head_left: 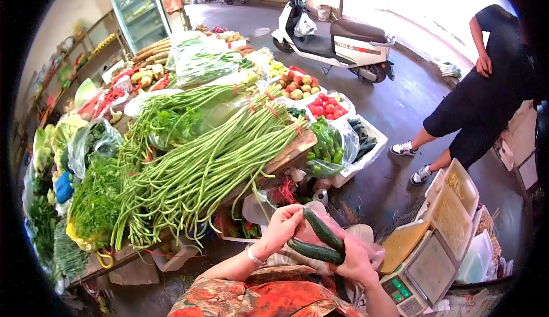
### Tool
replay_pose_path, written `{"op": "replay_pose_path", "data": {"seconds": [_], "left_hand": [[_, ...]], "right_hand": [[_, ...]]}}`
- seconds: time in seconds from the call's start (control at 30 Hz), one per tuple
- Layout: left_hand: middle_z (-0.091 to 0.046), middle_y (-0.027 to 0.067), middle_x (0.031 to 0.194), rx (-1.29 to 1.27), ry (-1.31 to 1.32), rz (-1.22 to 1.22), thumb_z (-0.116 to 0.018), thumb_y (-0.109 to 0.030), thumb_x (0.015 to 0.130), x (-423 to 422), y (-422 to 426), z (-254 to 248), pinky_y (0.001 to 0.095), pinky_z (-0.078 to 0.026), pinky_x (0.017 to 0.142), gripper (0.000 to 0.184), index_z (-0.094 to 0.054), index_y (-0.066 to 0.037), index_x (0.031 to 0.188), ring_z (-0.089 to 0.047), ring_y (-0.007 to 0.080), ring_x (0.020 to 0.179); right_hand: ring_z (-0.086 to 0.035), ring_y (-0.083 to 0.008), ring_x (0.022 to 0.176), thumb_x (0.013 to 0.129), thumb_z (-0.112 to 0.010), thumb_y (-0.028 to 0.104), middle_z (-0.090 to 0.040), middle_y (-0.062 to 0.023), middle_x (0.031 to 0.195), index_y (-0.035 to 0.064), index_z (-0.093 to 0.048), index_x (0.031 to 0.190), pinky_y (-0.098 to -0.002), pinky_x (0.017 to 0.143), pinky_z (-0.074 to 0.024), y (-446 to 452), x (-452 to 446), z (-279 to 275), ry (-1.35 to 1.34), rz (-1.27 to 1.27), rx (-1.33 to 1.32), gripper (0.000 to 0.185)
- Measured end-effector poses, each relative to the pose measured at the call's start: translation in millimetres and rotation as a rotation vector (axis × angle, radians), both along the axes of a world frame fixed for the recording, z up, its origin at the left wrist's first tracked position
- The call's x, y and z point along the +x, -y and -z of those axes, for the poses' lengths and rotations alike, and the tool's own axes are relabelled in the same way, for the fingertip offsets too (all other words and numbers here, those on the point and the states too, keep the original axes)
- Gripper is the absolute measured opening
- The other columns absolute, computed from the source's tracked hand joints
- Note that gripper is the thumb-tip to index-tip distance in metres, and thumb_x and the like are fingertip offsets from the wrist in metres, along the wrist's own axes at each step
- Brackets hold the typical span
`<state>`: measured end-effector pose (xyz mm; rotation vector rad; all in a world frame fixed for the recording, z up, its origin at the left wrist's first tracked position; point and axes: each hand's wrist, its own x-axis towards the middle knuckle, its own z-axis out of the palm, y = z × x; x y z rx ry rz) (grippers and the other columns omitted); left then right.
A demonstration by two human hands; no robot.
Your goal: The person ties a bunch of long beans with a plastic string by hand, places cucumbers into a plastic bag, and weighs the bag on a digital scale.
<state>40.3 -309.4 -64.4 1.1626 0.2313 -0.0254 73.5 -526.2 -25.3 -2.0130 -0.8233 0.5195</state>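
Observation:
Two dark green cucumbers point(323, 229) lie in my right hand point(355, 258), which is closed around their near ends. A thin pink plastic bag point(374, 253) shows around that hand and behind the cucumbers. My left hand point(284, 225), with a silver bracelet at the wrist, is closed in a pinch beside the far tip of the upper cucumber. What its fingertips hold, if anything, cannot be made out. The lower cucumber point(313, 250) points toward the left wrist.
Long green beans point(211, 165) are heaped on the stall at left. Green peppers point(328, 148), tomatoes point(327, 107) and a white box of cucumbers point(366, 156) stand beyond. A scale point(429, 271) is at right. A person point(486, 88) stands near a parked scooter point(337, 45).

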Motion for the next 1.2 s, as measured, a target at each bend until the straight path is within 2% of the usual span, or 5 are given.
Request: {"op": "replay_pose_path", "data": {"seconds": [0.23, 0.47, 0.77, 1.07, 1.2], "left_hand": [[-0.054, -0.0046, 0.064, 0.156, -0.053, -0.049, -0.055, -0.016, 0.097, -11, -3, 23, 0.0216, -0.04, 0.05, 0.015, -0.063, -0.005, 0.091, -0.048, 0.0047, 0.054], [-0.059, -0.0022, 0.068, 0.307, 0.008, -0.199, -0.052, -0.01, 0.098, -14, -7, 39, 0.0185, -0.041, 0.049, 0.015, -0.062, 0.0, 0.094, -0.054, 0.0032, 0.056], [-0.058, -0.0047, 0.07, 0.599, 0.086, -0.282, -0.055, -0.008, 0.097, 10, -15, 17, 0.018, -0.04, 0.05, 0.012, -0.064, -0.001, 0.093, -0.051, 0.0023, 0.057], [-0.052, -0.0036, 0.063, 1.093, 0.335, -0.301, -0.054, -0.009, 0.097, 29, -42, -52, 0.0195, -0.036, 0.048, 0.014, -0.062, 0.0, 0.091, -0.045, 0.0039, 0.053], [-0.055, 0.0051, 0.079, 0.947, 0.421, -0.263, -0.057, -0.008, 0.094, 33, -51, -43, 0.0239, -0.042, 0.069, 0.008, -0.059, -0.001, 0.091, -0.051, 0.0122, 0.074]], "right_hand": [[-0.048, -0.0277, 0.124, 0.071, -0.076, 0.021, -0.05, -0.0161, 0.133, 0.004, -0.041, 0.139, -0.0356, 0.106, -0.0351, 7, 5, 15, -0.311, -0.103, -0.089, 0.078], [-0.049, -0.0341, 0.117, 0.079, -0.066, 0.021, -0.051, -0.0169, 0.127, 0.0047, -0.047, 0.133, -0.042, 0.097, -0.0386, 58, -20, 91, 0.273, 0.158, -0.442, 0.06], [-0.06, -0.0332, 0.088, 0.081, -0.064, 0.013, -0.061, -0.014, 0.088, 0.0047, -0.062, 0.106, -0.0398, 0.074, -0.0485, 92, -10, 47, 0.24, -0.115, -0.476, 0.026], [-0.061, -0.0277, 0.071, 0.076, -0.068, 0.007, -0.062, -0.0114, 0.077, 0.003, -0.067, 0.09, -0.0353, 0.063, -0.0485, 78, 9, -40, 0.363, 0.03, -0.097, 0.014], [-0.061, -0.0209, 0.067, 0.074, -0.066, 0.002, -0.064, -0.0079, 0.076, 0.0042, -0.068, 0.089, -0.0308, 0.061, -0.0482, 66, 15, -64, 0.163, 0.089, 0.161, 0.015]]}}
